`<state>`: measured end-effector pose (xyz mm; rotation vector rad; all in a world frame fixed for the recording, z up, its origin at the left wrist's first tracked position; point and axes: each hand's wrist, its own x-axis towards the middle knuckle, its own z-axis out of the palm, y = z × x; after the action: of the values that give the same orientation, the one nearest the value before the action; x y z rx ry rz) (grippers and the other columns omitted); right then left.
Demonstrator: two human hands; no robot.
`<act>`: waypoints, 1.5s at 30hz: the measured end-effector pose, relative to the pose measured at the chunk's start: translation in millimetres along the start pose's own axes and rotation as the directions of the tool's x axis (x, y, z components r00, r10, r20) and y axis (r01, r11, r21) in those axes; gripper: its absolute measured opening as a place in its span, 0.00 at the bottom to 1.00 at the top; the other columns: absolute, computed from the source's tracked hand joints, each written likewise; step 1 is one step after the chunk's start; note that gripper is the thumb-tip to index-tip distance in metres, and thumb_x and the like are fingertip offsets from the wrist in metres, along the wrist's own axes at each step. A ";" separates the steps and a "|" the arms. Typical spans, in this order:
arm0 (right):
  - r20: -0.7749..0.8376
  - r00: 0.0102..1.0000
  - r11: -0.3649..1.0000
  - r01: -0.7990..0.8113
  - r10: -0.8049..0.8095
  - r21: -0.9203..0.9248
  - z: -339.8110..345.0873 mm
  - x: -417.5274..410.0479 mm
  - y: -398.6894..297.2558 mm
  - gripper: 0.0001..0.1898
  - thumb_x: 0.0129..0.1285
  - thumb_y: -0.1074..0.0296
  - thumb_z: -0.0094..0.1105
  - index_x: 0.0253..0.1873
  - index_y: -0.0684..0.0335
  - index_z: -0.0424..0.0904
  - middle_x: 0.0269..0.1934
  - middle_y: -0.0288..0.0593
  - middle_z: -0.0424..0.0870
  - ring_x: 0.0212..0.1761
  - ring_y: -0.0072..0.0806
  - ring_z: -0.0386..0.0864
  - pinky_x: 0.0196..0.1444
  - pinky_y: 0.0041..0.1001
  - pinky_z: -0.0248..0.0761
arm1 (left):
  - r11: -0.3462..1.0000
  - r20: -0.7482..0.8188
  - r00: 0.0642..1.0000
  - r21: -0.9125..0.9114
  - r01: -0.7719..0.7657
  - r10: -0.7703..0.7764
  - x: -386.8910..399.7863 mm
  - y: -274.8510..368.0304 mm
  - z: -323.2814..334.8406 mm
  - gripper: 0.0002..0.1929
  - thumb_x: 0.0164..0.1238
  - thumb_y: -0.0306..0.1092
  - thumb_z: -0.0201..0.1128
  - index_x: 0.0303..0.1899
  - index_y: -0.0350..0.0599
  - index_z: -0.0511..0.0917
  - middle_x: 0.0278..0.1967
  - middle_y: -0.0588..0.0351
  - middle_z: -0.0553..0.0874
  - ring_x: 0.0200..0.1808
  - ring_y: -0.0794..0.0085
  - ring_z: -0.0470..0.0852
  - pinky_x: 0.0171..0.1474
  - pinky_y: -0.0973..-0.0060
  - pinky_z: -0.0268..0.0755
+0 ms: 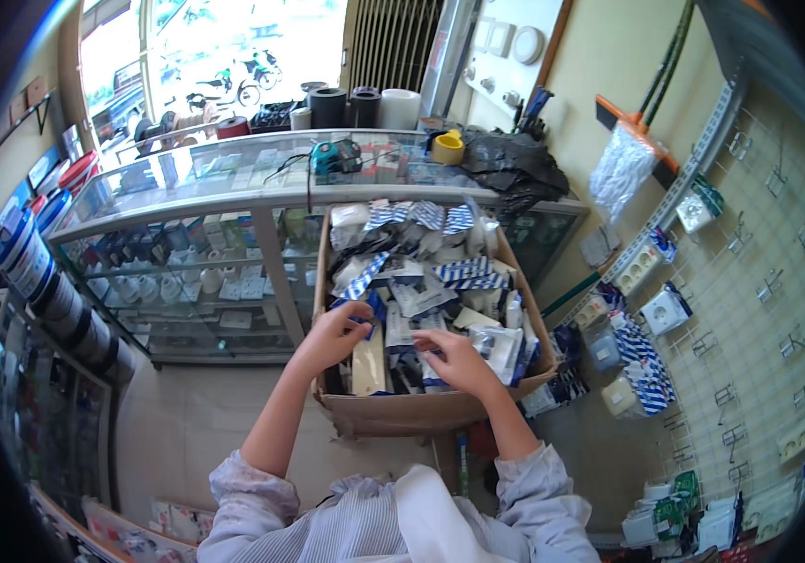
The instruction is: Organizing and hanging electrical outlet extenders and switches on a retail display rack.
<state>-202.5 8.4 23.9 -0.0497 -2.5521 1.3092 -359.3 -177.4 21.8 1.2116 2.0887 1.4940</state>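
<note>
A large cardboard box (402,415) stands before me, heaped with plastic-wrapped electrical fittings. Over its left front part is my left hand (336,336), fingers curled close to a blue wrapper (376,307); whether they grip it I cannot tell. A long cream packet (369,366) lies just below those fingers. My right hand (457,360) hovers above the front middle of the pile, fingers bent and apart, with nothing visible in it. Beside it is a clear packet with a blue edge (499,346). Blue-and-white striped header cards (469,271) show farther back among the packets.
Behind the box runs a glass display counter (212,165), bearing a teal power tool (332,156), yellow tape (447,148) and black plastic sheeting (515,165). On the right, a wire grid rack (747,317) holds hanging sockets. Stacked paint pails (29,253) stand at left.
</note>
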 end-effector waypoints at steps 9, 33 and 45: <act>0.605 0.722 0.370 0.692 -0.336 -0.620 54.2 55.2 34.2 0.19 0.53 0.73 0.52 0.51 0.49 0.75 0.52 0.37 0.73 0.58 0.29 0.67 0.54 0.31 0.62 | 0.661 0.389 0.862 0.745 -0.087 -0.325 2.6 -41.2 17.1 0.17 0.51 0.26 0.56 0.45 0.32 0.73 0.35 0.40 0.82 0.40 0.51 0.82 0.40 0.61 0.75; 0.194 0.893 0.901 0.427 -0.406 -0.077 33.6 85.9 55.5 0.20 0.51 0.77 0.57 0.52 0.62 0.74 0.48 0.50 0.76 0.51 0.47 0.73 0.56 0.36 0.65 | 0.838 0.227 0.926 -0.401 0.370 -0.301 11.1 -26.9 -29.8 0.16 0.64 0.30 0.53 0.52 0.36 0.74 0.44 0.53 0.80 0.47 0.74 0.78 0.53 0.79 0.67; -0.364 0.921 0.813 0.106 0.137 0.573 17.4 97.5 -51.2 0.21 0.72 0.53 0.40 0.57 0.66 0.67 0.38 0.38 0.76 0.39 0.18 0.72 0.40 0.20 0.67 | 0.963 -0.064 0.990 -0.234 -0.134 0.122 42.8 45.7 -50.8 0.24 0.64 0.41 0.60 0.59 0.42 0.70 0.44 0.53 0.77 0.43 0.72 0.78 0.45 0.76 0.72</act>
<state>-296.0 -20.7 77.2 -0.1888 -1.7375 1.8248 -397.5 -171.7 92.6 1.2485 1.8251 1.7899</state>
